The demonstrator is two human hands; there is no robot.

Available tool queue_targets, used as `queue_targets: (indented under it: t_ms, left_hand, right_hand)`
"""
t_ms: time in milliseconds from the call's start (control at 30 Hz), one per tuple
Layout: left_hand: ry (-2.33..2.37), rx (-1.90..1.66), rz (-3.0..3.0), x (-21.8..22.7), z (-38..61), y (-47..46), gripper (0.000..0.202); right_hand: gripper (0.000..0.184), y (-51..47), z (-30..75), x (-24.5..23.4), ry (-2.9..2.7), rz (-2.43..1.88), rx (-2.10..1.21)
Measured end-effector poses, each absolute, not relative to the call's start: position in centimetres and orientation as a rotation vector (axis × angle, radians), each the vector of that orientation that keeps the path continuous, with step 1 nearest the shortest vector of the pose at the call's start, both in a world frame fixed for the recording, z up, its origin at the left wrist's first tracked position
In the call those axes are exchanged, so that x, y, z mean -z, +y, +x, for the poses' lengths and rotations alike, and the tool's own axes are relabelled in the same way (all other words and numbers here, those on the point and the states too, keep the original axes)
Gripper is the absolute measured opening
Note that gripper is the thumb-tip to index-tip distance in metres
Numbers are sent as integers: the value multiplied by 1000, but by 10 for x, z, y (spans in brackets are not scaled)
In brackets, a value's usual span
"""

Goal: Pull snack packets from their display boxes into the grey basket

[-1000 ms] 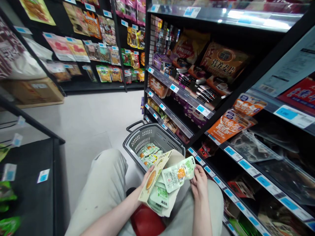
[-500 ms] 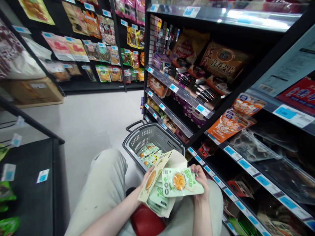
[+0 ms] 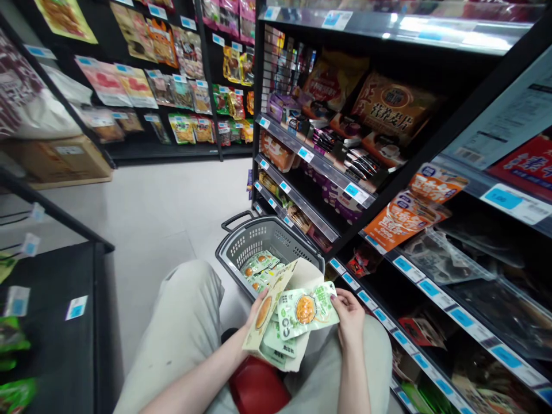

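Observation:
My left hand (image 3: 255, 315) is closed on the left side of an open cardboard box (image 3: 268, 307), which is tilted over my lap. Several pale green snack packets (image 3: 276, 344) lie inside it. Between the thumb and fingers of my right hand (image 3: 350, 315) is the right edge of one green snack packet (image 3: 307, 309) with a round orange food picture. That packet lies across the box's opening, its left end over the packets inside. Beyond the box stands a grey shopping basket (image 3: 241, 244) with more green packets (image 3: 260, 265) at its bottom.
Shelves with price tags rise close on my right, with orange pouches (image 3: 399, 218) jutting from one. A dark low shelf (image 3: 56, 276) is at left. A red seat (image 3: 259, 388) shows between my legs. Hanging snack bags (image 3: 181, 127) line the back wall.
My right hand has shifted the snack packet slightly left and up, closer over the box's opening. The box has tilted a little. The basket has stayed put.

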State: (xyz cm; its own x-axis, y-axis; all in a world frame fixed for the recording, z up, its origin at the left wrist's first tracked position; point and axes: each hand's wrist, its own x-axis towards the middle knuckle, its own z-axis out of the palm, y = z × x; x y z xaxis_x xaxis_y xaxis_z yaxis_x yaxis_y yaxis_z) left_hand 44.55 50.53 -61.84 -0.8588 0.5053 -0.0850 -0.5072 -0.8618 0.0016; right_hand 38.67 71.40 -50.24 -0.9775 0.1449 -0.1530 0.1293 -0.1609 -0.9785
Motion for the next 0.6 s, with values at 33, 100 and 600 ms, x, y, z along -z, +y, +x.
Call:
queue_targets:
  t_ms: [33,100,600]
  left_hand:
    - [26,-2597,-103,619,446,505,58]
    - [14,-2589,-90,620,446,505,57]
    - [1,-2603,-110,620,446,507,58]
  right_hand:
    - [37,715,387,504,-2060,-304,-2334]
    - [36,716,386,510,-2102,-259,-2290]
    - [37,722,384,525,-2176,-204,-2201]
